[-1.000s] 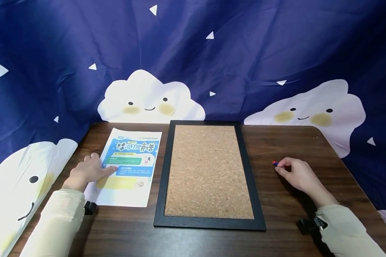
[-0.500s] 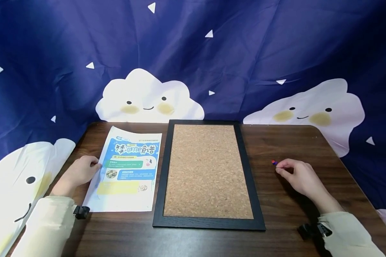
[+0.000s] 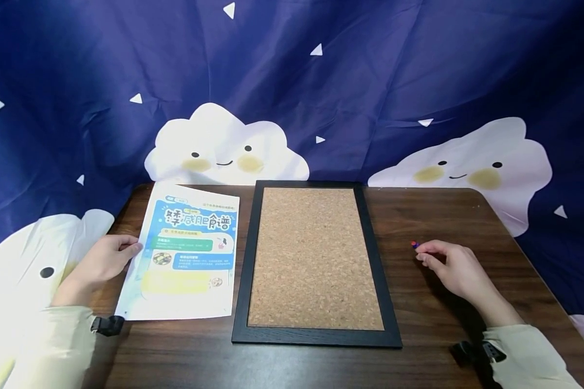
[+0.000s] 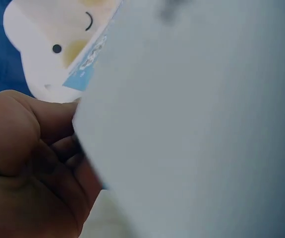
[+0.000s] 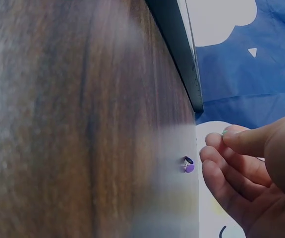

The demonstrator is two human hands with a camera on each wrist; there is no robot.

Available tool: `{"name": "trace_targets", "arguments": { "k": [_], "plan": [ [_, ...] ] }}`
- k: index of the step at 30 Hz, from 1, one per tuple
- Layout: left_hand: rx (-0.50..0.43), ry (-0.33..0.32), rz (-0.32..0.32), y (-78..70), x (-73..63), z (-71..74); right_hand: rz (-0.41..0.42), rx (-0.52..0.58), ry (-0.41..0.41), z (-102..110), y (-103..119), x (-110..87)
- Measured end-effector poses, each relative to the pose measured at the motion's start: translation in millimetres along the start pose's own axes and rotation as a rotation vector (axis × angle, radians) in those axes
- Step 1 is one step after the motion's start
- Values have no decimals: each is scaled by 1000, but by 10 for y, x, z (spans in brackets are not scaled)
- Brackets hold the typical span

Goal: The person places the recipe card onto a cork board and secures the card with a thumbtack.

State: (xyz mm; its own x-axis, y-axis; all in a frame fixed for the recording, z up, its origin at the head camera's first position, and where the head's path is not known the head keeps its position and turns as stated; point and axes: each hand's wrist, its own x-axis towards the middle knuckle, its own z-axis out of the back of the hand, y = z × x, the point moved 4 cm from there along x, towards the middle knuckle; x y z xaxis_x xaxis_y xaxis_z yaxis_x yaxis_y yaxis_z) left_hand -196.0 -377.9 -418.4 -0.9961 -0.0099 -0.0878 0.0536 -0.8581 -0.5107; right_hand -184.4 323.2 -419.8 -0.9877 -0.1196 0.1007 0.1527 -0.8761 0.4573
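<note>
My left hand (image 3: 106, 258) pinches the left edge of a printed paper sheet (image 3: 187, 265) between thumb and fingers. The sheet is raised off the table on that side, and its pale back (image 4: 182, 129) fills most of the left wrist view. To its right lies a cork board (image 3: 316, 259) in a black frame. Beyond the board's right side, my right hand (image 3: 459, 270) holds thumb and index finger together just over the table. A tiny green thumbtack head (image 5: 224, 132) shows between those fingertips, mostly hidden. Beside them lie small coloured thumbtacks (image 5: 188, 164).
A brown wooden table (image 3: 311, 367) carries everything. Behind it hangs a dark blue cloth (image 3: 345, 81) printed with white clouds and triangles. Dark wrist cameras (image 3: 108, 325) sit on both sleeves.
My left hand has shifted from lying on the sheet to gripping its left edge. The sheet has come up and moved slightly left. My right hand has barely moved.
</note>
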Motion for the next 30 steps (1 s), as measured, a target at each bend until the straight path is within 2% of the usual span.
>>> {"name": "trace_targets", "arguments": {
  "k": [9, 17, 22, 30],
  "plan": [
    [-133, 3, 53, -36, -42, 88, 93, -12, -108, 51, 68, -23],
    [-195, 6, 79, -65, -30, 118, 121, 30, -131, 87, 172, 1],
    [-290, 43, 76, -154, 16, 53, 126, 57, -132, 105, 249, 10],
    [-467, 113, 35, -350, 111, -168, 129, 113, -127, 91, 314, 18]
  ]
}}
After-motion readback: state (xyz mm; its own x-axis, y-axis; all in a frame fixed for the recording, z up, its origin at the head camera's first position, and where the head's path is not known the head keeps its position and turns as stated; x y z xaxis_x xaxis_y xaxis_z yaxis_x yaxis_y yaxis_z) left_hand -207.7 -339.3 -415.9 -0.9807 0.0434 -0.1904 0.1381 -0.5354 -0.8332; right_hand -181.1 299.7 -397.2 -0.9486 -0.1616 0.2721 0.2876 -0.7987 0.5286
